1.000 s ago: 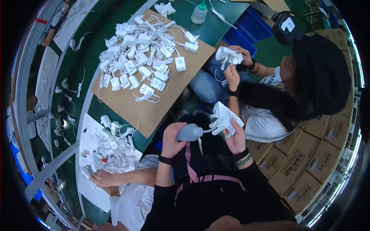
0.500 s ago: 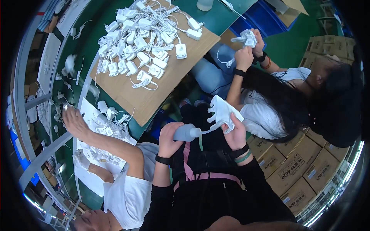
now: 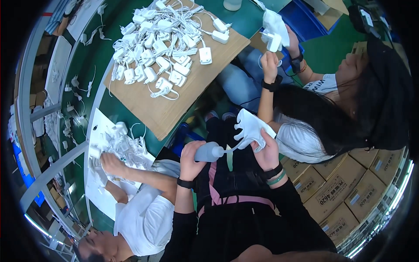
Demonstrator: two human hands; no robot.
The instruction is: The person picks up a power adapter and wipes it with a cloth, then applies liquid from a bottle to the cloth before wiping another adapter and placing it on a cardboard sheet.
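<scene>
In front of my body my left hand is wrapped round a translucent squeeze bottle, tipped on its side with its thin spout pointing right. The spout's tip meets the lower edge of a white cloth, whose left edge has lobes like glove fingers. My right hand grips this cloth between thumb and fingers. Beyond my hands, a heap of white power adapters with coiled cables lies on a brown board. Whether liquid leaves the spout cannot be made out.
On the right a co-worker holds an adapter against a white cloth. At the left another co-worker reaches over adapters on a white sheet. Cartons are stacked at right; a blue bin stands behind.
My hands, bottle and cloth have barely moved. The left co-worker's bare hand has come back toward the white sheet. The right co-worker has raised the cloth, and an adapter now shows against it.
</scene>
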